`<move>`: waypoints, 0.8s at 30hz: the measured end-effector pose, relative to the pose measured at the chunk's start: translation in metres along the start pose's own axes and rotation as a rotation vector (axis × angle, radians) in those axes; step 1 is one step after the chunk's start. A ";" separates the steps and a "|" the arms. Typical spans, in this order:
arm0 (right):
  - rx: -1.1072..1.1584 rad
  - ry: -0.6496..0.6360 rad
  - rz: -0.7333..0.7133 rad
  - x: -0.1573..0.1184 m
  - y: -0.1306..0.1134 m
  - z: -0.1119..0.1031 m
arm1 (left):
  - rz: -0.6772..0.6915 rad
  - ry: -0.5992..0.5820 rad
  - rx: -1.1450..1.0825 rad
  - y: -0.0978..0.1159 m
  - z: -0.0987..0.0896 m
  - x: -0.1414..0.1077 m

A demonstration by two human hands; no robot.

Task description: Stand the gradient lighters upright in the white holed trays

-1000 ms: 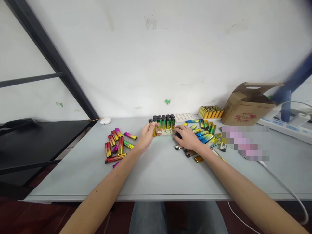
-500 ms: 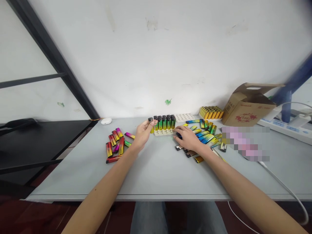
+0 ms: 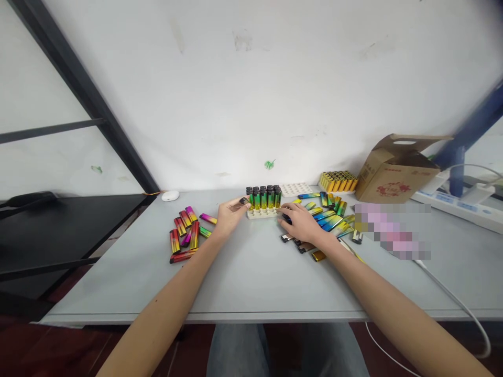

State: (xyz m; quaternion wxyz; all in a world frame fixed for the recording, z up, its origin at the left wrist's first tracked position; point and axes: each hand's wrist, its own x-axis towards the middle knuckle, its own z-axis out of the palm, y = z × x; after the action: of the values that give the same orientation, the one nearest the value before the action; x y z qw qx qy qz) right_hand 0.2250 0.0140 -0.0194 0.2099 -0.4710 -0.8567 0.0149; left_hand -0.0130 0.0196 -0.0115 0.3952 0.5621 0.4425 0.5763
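1. Lighters [image 3: 262, 199] with black tops and green-to-yellow bodies stand upright in tight rows in a cream plastic tray [image 3: 259, 214], near the middle of the desk's back edge.
2. The person's left hand [image 3: 231, 215] is closed to a narrow pinch on a single black-topped lighter [image 3: 244, 201], which lies almost level just beside the tray's left end.
3. The right hand [image 3: 301, 222] lies curled at the tray's right end, over a dark object [image 3: 287, 219]. The fingers hide most of it, so from where I stand I cannot tell whether the hand is gripping it or only resting on it.
4. The work in hand appears to be at the tray itself, with a hand at each end. Any move from here calls for care, because the left hand's lighter sits right beside the standing rows.
5. Red-and-pink lighters [image 3: 181, 235] lie scattered toward the desk's left side, and blue-and-yellow lighters [image 3: 329, 215] lie in a loose heap right of the tray.
6. Along the back edge are a white tray [image 3: 295, 189] with open sockets, a block of yellow lighters [image 3: 336, 181] and a cardboard box [image 3: 396, 175] near the back right corner.
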 end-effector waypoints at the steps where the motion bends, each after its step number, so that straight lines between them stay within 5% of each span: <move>1: 0.002 0.000 0.000 0.000 0.000 0.000 | 0.004 0.002 0.018 -0.002 0.000 0.000; 6: 0.003 -0.007 0.007 0.000 -0.001 -0.001 | 0.050 -0.030 0.225 -0.005 -0.002 0.003; 11: 0.011 -0.001 0.008 0.000 -0.001 0.000 | 0.227 0.064 0.425 -0.003 -0.005 0.002; 24: 0.162 0.080 0.012 0.003 0.009 -0.007 | 0.248 0.058 0.851 -0.008 -0.007 0.001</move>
State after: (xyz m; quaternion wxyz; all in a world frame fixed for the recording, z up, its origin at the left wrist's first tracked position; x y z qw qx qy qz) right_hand 0.2336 0.0208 -0.0142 0.2811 -0.4578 -0.8408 0.0666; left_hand -0.0201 0.0225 -0.0189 0.0438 0.7070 0.5807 0.4013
